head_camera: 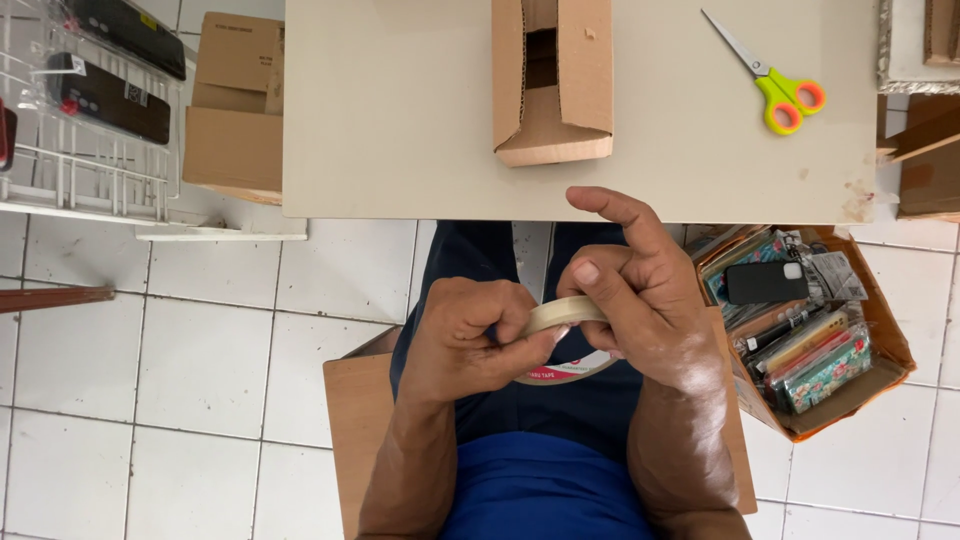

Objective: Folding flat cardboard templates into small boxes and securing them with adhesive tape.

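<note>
Both hands, left [470,335] and right [640,300], pinch the beige tape roll [565,312] low centre, hunting its end; open brown cardboard box [552,80] up top looks unsealed.

Table [400,120], beige top: one open cardboard box [553,85] just beyond the fingers [610,205]; scissors [775,80], green and orange handles, further right, well apart.
</note>
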